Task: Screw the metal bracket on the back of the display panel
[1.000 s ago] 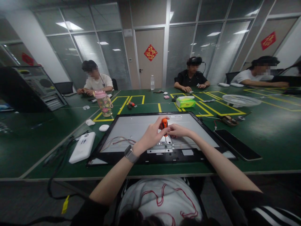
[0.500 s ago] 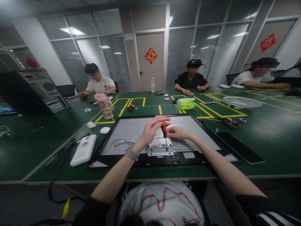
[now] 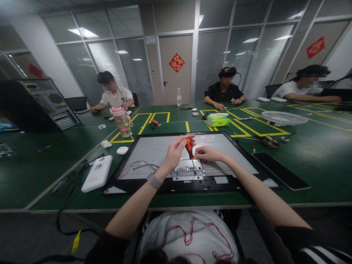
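Screwdriver (image 3: 189,148) tilted in the left hand (image 3: 174,154)
Left fingers pinch its handle, tip below them at the metal bracket (image 3: 187,178); right hand (image 3: 211,153) curls just beside, its grip hidden. Holding the shaft upright, pressing straight down and turning slowly should guard against slipping.

On my feed now, the screwdriver (image 3: 189,145) shows a smooth plastic handle and a thin metal shaft. I'm getting a bright metal glint off the bracket (image 3: 188,178), while the panel (image 3: 233,157) reads as smooth, matt grey sheet. Glossy black on the phone (image 3: 279,169), clear plastic on the water bottle (image 3: 179,98), smooth, faintly shiny green tabletop (image 3: 132,202), and soft, creased cloth across the pale garment (image 3: 200,238).
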`<move>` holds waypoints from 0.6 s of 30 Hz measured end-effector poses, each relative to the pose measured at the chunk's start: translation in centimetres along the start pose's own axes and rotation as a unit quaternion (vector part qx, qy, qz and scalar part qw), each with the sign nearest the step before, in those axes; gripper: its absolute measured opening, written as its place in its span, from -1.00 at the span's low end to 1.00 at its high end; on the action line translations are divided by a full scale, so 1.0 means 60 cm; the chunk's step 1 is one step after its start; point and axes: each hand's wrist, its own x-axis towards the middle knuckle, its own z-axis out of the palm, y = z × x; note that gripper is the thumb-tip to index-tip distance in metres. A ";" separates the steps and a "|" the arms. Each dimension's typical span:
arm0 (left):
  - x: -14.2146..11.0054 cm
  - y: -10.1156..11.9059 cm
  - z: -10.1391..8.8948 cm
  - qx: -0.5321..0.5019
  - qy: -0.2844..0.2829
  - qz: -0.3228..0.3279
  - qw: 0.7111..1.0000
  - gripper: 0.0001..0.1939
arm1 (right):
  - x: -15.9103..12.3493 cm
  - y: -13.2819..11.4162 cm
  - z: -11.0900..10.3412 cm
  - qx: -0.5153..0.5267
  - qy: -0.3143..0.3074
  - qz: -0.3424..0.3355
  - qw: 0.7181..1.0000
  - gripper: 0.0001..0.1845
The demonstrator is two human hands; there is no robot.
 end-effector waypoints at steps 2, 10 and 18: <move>0.001 -0.002 -0.003 -0.012 -0.006 -0.015 1.000 -0.72 | 0.001 0.003 0.000 -0.006 -0.002 -0.001 1.000 -0.61; 0.002 -0.004 0.000 -0.050 0.048 -0.026 0.997 -0.76 | -0.001 -0.002 -0.001 -0.009 -0.004 0.002 1.000 -0.61; -0.001 0.001 0.001 -0.209 0.036 -0.104 0.972 -0.78 | 0.000 0.000 -0.001 -0.011 -0.006 0.003 1.000 -0.59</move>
